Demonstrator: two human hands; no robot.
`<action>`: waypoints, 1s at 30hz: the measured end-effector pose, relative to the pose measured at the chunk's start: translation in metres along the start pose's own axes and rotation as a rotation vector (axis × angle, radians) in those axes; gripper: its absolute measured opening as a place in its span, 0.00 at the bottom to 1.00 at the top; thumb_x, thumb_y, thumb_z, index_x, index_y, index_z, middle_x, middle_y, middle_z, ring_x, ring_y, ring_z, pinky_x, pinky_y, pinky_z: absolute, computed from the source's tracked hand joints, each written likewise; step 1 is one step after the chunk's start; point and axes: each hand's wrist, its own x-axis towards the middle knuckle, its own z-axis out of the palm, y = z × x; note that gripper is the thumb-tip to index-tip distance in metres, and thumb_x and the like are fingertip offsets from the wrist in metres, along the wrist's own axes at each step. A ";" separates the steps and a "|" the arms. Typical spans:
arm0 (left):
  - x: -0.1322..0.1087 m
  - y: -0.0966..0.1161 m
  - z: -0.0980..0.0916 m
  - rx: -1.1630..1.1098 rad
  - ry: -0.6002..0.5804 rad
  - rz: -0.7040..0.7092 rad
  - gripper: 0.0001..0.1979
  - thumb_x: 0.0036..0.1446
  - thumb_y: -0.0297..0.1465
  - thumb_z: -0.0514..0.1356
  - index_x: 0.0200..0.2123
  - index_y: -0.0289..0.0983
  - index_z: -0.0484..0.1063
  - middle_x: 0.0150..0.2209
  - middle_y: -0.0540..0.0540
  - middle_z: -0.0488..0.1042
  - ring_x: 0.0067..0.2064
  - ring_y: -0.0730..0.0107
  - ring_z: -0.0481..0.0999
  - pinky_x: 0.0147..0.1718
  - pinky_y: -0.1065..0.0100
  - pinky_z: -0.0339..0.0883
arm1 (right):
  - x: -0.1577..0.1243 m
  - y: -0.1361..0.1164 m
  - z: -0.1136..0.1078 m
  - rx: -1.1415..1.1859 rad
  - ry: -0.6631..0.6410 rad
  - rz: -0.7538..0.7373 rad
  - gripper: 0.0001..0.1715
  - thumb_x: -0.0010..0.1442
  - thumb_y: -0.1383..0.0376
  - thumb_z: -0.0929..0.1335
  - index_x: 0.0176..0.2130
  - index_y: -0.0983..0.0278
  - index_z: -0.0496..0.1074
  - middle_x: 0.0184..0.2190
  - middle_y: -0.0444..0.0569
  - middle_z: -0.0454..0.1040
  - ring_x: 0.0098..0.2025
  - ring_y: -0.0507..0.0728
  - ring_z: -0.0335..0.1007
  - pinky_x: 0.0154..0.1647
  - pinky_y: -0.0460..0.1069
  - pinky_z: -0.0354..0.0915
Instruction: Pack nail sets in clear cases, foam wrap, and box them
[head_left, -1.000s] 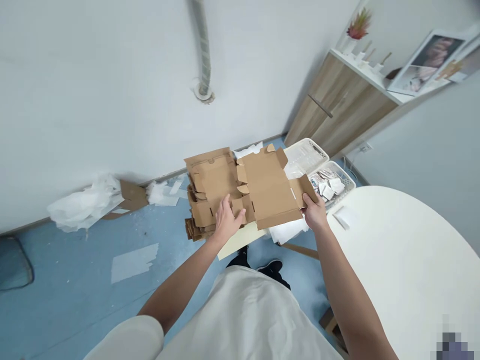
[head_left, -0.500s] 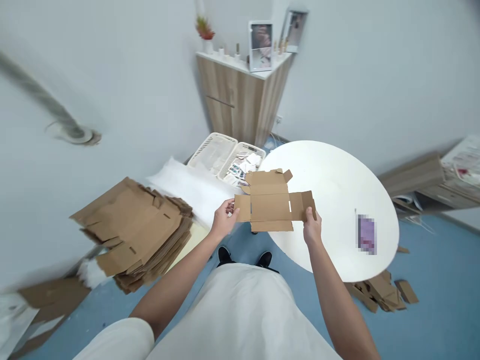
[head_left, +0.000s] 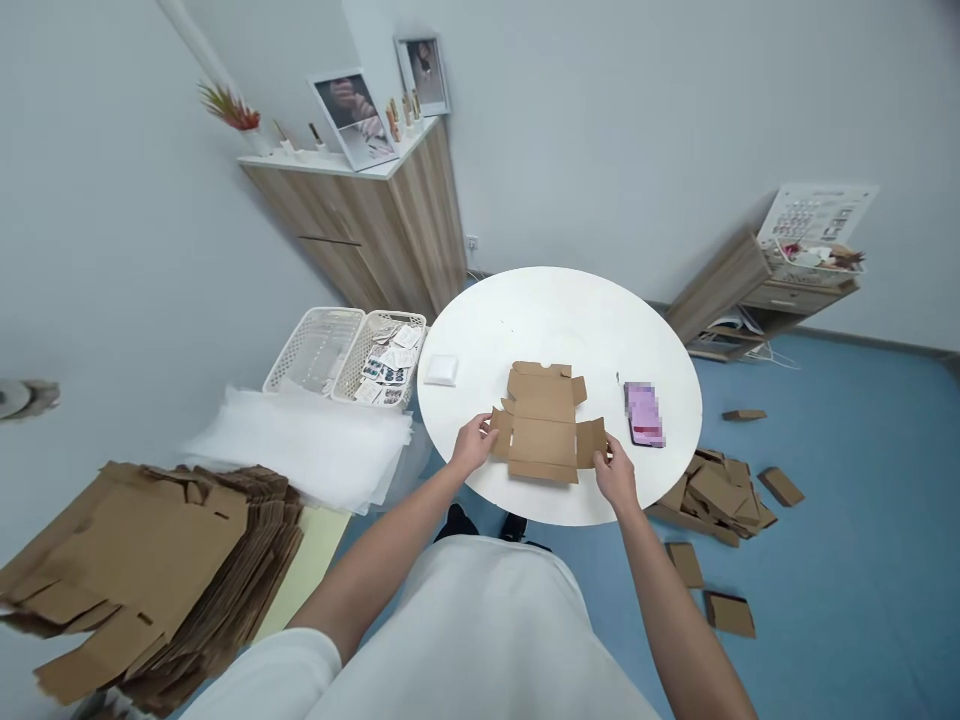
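Observation:
An unfolded brown cardboard box [head_left: 545,420] is spread over the near part of the round white table [head_left: 555,310]. My left hand [head_left: 474,444] pinches its left side flap, and my right hand [head_left: 616,473] grips the flap on the right. Both side flaps angle up from the middle panel. A small white padded packet [head_left: 441,370] lies on the table to the left of the cardboard. Right of it is a phone [head_left: 644,414] with a blurred purple screen.
Flat cardboard blanks [head_left: 165,560] are stacked at the left, beside white foam sheets [head_left: 300,440]. Two white plastic baskets [head_left: 345,400] adjoin the table; one holds printed cards. Folded boxes [head_left: 720,490] lie on the blue floor at right. A wooden cabinet [head_left: 360,225] stands behind.
The view has turned right. Both hands have carried the cardboard from the table's left edge to over the tabletop, and its right flap now bends up. The white packet has come into view.

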 end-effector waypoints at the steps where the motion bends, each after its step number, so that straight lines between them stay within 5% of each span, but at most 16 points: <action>1: 0.003 0.001 0.004 0.009 -0.015 -0.008 0.18 0.50 0.31 0.55 0.46 0.37 0.65 0.32 0.49 0.69 0.27 0.75 0.69 0.30 0.72 0.64 | 0.001 0.007 0.000 -0.011 -0.005 0.034 0.30 0.49 0.62 0.58 0.53 0.62 0.59 0.41 0.51 0.70 0.30 0.54 0.66 0.34 0.50 0.60; 10: 0.033 -0.006 0.012 0.131 -0.063 -0.098 0.21 0.51 0.31 0.55 0.49 0.33 0.60 0.36 0.44 0.69 0.33 0.71 0.71 0.36 0.69 0.64 | 0.012 0.044 0.016 0.092 0.009 0.157 0.33 0.49 0.61 0.60 0.55 0.63 0.54 0.43 0.54 0.69 0.34 0.55 0.69 0.35 0.50 0.63; 15: 0.023 -0.012 0.006 0.383 0.039 0.172 0.28 0.49 0.35 0.57 0.52 0.36 0.55 0.50 0.38 0.60 0.52 0.58 0.61 0.46 0.59 0.58 | 0.011 0.045 0.020 0.053 -0.012 0.166 0.33 0.48 0.60 0.61 0.54 0.62 0.54 0.41 0.51 0.69 0.35 0.55 0.69 0.38 0.51 0.63; 21: 0.000 -0.009 0.016 0.610 -0.330 0.604 0.29 0.39 0.42 0.63 0.46 0.40 0.62 0.52 0.41 0.59 0.57 0.53 0.51 0.53 0.50 0.40 | 0.018 0.040 0.017 -0.147 0.115 0.143 0.37 0.47 0.56 0.64 0.54 0.66 0.55 0.51 0.58 0.60 0.52 0.62 0.57 0.50 0.56 0.56; 25: -0.003 -0.007 0.031 0.677 -0.403 0.657 0.25 0.42 0.38 0.62 0.45 0.40 0.63 0.51 0.41 0.61 0.57 0.54 0.51 0.53 0.47 0.37 | 0.034 0.027 0.013 -0.229 0.145 0.109 0.37 0.48 0.54 0.63 0.54 0.66 0.56 0.53 0.57 0.58 0.56 0.63 0.50 0.55 0.57 0.50; 30: 0.001 -0.006 0.041 0.689 -0.411 0.615 0.17 0.49 0.29 0.55 0.45 0.39 0.62 0.47 0.42 0.64 0.53 0.58 0.58 0.53 0.46 0.36 | 0.073 0.010 0.013 -0.133 0.005 0.111 0.34 0.49 0.56 0.63 0.54 0.63 0.57 0.50 0.54 0.63 0.52 0.59 0.58 0.51 0.54 0.56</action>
